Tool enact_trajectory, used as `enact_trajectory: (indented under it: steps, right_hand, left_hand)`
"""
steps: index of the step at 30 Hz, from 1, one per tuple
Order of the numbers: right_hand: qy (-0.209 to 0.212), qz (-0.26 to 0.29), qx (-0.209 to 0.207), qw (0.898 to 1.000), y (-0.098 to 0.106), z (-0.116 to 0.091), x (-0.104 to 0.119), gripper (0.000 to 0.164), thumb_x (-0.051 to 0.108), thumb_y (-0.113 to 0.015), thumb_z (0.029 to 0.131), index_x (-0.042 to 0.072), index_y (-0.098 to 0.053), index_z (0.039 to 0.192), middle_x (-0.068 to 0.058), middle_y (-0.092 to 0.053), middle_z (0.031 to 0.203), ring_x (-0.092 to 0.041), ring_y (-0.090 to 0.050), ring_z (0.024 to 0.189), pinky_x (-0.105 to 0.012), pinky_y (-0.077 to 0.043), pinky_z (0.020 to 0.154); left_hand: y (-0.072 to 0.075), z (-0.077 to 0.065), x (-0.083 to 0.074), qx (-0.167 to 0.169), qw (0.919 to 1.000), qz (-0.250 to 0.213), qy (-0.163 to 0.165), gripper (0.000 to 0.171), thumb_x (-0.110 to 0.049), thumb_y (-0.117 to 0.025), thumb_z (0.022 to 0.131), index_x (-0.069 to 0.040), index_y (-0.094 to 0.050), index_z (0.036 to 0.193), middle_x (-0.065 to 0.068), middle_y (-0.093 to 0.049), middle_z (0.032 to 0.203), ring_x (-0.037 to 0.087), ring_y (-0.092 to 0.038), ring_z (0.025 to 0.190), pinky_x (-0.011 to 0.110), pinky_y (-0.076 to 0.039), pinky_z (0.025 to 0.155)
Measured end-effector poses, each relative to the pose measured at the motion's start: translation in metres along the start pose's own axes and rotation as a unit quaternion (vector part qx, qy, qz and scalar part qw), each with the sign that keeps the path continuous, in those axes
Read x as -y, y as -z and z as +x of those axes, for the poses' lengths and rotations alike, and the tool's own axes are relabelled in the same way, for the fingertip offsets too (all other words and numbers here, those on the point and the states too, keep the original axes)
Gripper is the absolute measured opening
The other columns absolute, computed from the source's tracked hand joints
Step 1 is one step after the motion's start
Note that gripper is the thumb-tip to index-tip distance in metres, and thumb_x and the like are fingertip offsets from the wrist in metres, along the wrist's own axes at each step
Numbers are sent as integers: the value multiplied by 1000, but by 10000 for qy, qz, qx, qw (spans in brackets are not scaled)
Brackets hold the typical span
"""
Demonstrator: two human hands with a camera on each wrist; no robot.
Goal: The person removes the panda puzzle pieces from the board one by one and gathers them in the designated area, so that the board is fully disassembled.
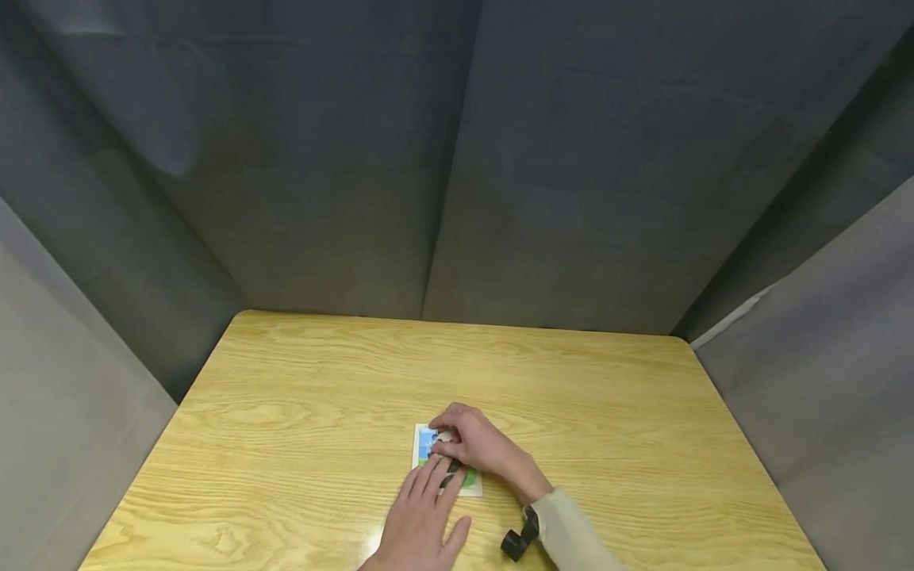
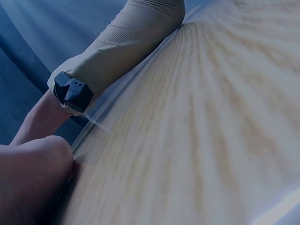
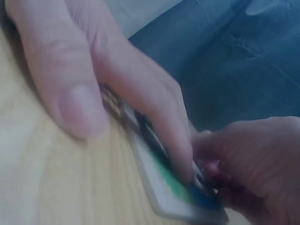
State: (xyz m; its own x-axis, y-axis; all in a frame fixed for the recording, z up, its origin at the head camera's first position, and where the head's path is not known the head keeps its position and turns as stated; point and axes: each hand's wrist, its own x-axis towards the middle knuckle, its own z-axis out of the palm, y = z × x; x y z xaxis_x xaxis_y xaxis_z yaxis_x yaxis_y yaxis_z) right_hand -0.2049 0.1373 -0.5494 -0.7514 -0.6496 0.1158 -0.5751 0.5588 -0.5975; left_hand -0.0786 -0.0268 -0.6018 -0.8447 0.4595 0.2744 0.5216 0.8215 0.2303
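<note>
A small panda picture puzzle (image 1: pixel 424 446) with a white border, blue sky and green ground lies flat on the table. The fingers of my left hand (image 1: pixel 417 515) rest straight across its lower part, thumb spread to the side. My right hand (image 1: pixel 480 440) arches over the upper part, thumb and fingertips pinching a piece at the panda's head. In the right wrist view the puzzle (image 3: pixel 173 199) shows a thick pale edge; my right hand (image 3: pixel 262 164) is bent at its far end beside the left fingertips. Both hands hide much of the picture.
The wooden table (image 1: pixel 300 396) has rounded far corners. Dark grey curtains (image 1: pixel 343 198) hang behind it, with paler cloth (image 1: pixel 842 381) at the sides. A black wrist camera (image 1: pixel 520 539) sticks out from the beige right sleeve (image 1: pixel 574 531), low over the tabletop.
</note>
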Motion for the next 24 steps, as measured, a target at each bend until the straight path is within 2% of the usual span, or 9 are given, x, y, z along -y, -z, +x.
enact_trajectory:
  steps: [8,15,20,24]
  right_hand:
    - [223,203,10,9995,2,7,-11,28,22,-81,94,6,-76,116,-1,-70,96,-4,-56,74,-19,-51,65]
    - [476,209,-40,9986,4,11,-14,25,23,-83,92,8,-77,110,0,-68,88,-2,-52,66,-16,-48,59]
    - [594,147,-126,9980,3,12,-18,25,23,-83,89,8,-78,109,1,-68,85,-1,-50,64,-16,-45,59]
    - [573,129,-225,9980,2,12,-23,25,23,-83,88,9,-78,108,3,-68,87,-1,-50,63,-16,-45,57]
  left_hand:
    - [4,1,0,5,9998,-187,40,62,-54,-41,109,-16,-45,157,9,-36,167,30,-31,155,55,-36,119]
    - [5,0,-1,35,9995,-307,93,62,-53,-43,109,-14,-45,157,8,-37,166,32,-29,155,55,-34,120]
    - [5,0,-1,-68,9996,-272,59,61,-52,-45,108,-14,-45,156,9,-38,165,33,-31,153,54,-34,118]
    - [6,0,-1,-7,9996,-280,100,62,-54,-42,109,-15,-46,157,8,-37,166,33,-31,153,55,-33,118]
